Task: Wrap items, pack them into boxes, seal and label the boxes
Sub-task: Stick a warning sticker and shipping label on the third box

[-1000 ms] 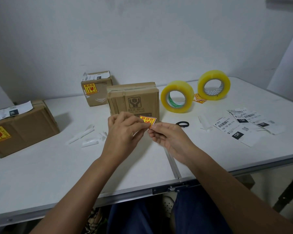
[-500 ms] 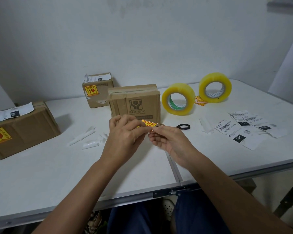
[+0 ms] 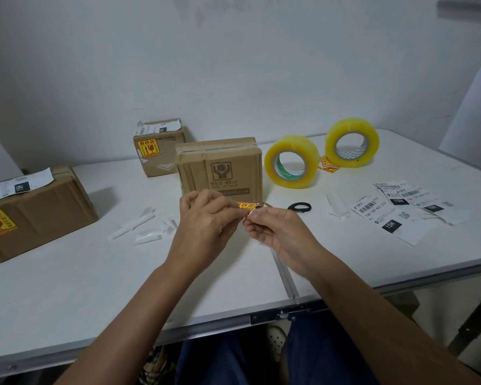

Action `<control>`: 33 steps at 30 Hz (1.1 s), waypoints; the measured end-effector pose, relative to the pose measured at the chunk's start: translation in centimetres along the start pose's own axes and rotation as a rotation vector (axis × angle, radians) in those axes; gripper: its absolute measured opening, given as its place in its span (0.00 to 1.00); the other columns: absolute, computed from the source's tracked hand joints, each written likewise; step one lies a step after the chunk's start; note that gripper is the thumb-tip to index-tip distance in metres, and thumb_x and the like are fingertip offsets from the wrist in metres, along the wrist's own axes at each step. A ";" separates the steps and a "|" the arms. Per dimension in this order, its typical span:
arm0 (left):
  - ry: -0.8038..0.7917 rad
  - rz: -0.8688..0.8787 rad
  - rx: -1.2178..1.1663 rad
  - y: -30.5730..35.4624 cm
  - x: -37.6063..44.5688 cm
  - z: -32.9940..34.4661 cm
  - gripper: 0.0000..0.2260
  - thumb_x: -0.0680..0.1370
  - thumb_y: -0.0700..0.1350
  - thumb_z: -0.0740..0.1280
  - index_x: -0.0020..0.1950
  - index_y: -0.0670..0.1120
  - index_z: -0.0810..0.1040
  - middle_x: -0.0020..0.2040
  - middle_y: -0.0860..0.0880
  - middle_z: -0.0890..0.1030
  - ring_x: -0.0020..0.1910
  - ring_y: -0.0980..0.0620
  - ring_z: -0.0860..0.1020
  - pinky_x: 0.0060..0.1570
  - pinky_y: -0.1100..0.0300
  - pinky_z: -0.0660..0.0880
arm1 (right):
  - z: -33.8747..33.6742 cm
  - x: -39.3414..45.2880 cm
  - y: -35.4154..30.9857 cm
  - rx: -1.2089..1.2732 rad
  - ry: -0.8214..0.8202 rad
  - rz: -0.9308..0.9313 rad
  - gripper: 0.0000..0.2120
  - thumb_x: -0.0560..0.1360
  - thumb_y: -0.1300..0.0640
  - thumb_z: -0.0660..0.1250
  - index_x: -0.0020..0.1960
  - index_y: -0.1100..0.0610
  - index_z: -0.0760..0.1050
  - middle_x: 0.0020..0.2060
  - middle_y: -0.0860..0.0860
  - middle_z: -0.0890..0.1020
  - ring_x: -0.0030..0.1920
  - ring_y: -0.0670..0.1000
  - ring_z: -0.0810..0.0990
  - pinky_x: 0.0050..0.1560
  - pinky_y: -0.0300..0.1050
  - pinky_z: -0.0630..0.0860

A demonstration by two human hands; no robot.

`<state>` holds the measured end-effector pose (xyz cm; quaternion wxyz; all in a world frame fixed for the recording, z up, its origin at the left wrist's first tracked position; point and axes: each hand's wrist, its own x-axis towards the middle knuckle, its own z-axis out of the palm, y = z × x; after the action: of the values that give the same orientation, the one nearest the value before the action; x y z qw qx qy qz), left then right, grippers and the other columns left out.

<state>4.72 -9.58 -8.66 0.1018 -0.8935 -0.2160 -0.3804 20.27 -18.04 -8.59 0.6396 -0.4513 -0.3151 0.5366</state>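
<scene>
A large box on the left is cut off by the frame; two more sealed boxes hide their contents. The left hand and right hand together pinch a yellow sticker, partly covered by fingers, above bare table near its front edge.

The yellow-and-red sticker pinched between both hands now lies tipped flatter, its printed face turned more upward and showing as a thin wedge, where a second ago it faced the camera squarely. The right hand has its fingertips curled under the sticker's right corner, peeling at a pale edge there. The left hand has shifted only slightly, if at all.
</scene>
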 end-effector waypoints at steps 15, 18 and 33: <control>-0.062 -0.301 -0.159 0.9 0.2 -0.6 0.02 0.76 0.52 0.72 0.48 0.58 0.82 0.44 0.65 0.81 0.50 0.60 0.73 0.56 0.61 0.52 | 0.5 0.3 0.6 -0.287 0.127 -0.167 0.08 0.77 0.66 0.66 0.52 0.71 0.80 0.38 0.56 0.83 0.34 0.43 0.79 0.40 0.32 0.77; -0.076 -0.339 -0.184 1.0 0.4 -0.7 0.01 0.75 0.52 0.72 0.45 0.59 0.82 0.38 0.71 0.74 0.47 0.61 0.72 0.55 0.61 0.52 | 0.6 0.3 0.5 -0.398 0.149 -0.211 0.06 0.77 0.67 0.67 0.50 0.69 0.80 0.38 0.56 0.83 0.35 0.44 0.79 0.40 0.32 0.77; -0.210 -0.686 -0.515 1.3 1.2 -1.1 0.07 0.76 0.51 0.70 0.39 0.55 0.82 0.40 0.67 0.80 0.45 0.69 0.75 0.63 0.42 0.69 | 0.4 0.3 0.2 -0.635 0.128 -0.220 0.05 0.64 0.52 0.69 0.38 0.52 0.79 0.39 0.57 0.83 0.42 0.56 0.82 0.52 0.59 0.78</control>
<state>5.39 -10.75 -7.02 -0.2788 -0.8001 -0.4074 -0.3408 19.88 -17.68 -8.60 0.5397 -0.6240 -0.4726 0.3100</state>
